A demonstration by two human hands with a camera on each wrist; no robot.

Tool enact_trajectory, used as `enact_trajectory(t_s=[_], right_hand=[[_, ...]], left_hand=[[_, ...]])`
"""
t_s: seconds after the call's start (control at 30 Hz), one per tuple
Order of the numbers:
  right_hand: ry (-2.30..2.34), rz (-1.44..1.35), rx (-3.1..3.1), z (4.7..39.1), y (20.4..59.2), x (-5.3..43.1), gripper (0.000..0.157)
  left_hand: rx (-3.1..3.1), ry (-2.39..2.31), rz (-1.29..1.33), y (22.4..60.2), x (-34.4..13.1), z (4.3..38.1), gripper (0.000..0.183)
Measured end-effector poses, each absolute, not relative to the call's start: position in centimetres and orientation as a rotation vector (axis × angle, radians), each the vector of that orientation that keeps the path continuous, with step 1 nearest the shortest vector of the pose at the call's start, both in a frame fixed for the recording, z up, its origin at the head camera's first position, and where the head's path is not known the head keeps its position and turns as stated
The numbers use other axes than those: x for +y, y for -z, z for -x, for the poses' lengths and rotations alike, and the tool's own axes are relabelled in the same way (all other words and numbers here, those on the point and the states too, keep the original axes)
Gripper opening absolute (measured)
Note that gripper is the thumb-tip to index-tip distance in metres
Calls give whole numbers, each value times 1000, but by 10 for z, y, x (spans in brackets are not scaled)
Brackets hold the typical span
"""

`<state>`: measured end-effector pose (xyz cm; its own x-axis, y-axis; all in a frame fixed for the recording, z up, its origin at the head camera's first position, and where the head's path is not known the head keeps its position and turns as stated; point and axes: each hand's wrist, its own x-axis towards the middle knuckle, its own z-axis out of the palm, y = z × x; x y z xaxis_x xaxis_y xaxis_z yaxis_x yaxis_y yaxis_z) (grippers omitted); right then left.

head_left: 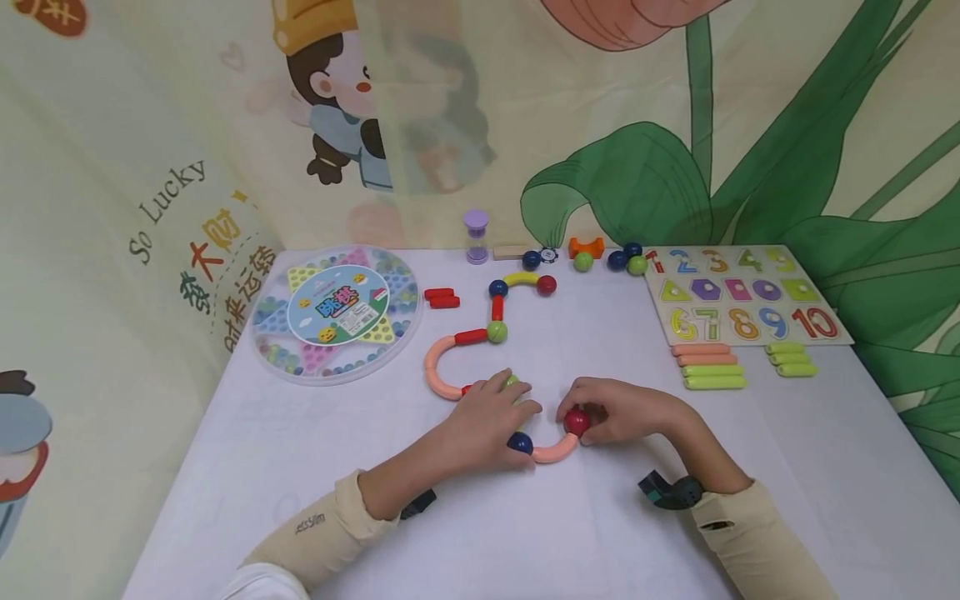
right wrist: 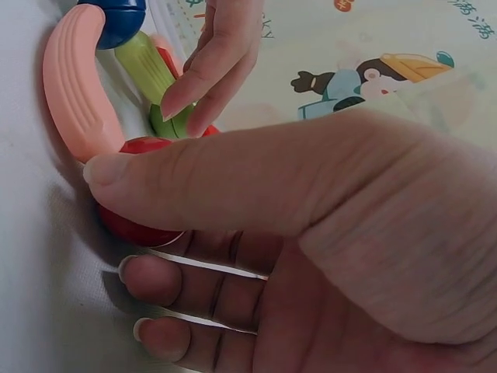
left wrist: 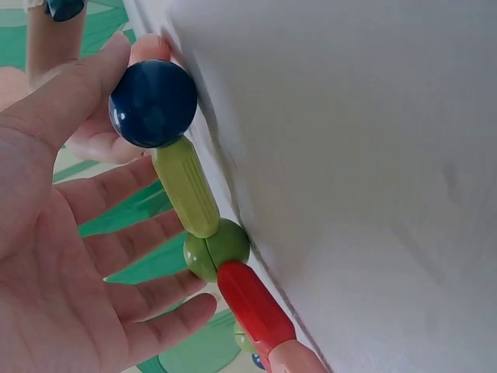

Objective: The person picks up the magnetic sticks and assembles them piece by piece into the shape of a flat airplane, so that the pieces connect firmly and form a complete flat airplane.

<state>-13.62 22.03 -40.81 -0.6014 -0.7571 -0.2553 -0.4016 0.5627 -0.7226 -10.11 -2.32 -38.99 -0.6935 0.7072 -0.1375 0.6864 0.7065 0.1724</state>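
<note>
On the white table a winding chain of rods and balls passes under my left hand (head_left: pixel 483 421). This hand's fingers are spread and fairly straight, with the thumb against a blue ball (left wrist: pixel 154 103) and other fingertips beside a yellow-green rod (left wrist: pixel 186 186) and a green ball (left wrist: pixel 217 250). My right hand (head_left: pixel 626 408) pinches a red ball (head_left: pixel 576 421) between thumb and fingers. A curved pink rod (head_left: pixel 557 451) links the red ball and the blue ball. Farther along are a red rod (left wrist: pixel 255 305), a pink arc (head_left: pixel 435 367) and another green ball (head_left: pixel 497 332).
A round star-patterned board game (head_left: pixel 337 315) lies at left. Short red rods (head_left: pixel 442 298) sit beside it. At the back stand a purple hourglass (head_left: pixel 476 237) and loose balls (head_left: pixel 617 261). A number puzzle board (head_left: pixel 738 296) lies at right, with pink and green rods (head_left: pixel 712 371) before it.
</note>
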Motion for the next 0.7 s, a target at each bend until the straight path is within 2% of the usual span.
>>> enact_trajectory(t_s=[0.43,0.7], right_hand=[[846,895,2245,137,403,224,40],[706,546,2622,137,379,277,28]], left_hand=[[2740,-166,-1120,392,-24,102,71],[2765,-194,-1133,395,-25,100,69]])
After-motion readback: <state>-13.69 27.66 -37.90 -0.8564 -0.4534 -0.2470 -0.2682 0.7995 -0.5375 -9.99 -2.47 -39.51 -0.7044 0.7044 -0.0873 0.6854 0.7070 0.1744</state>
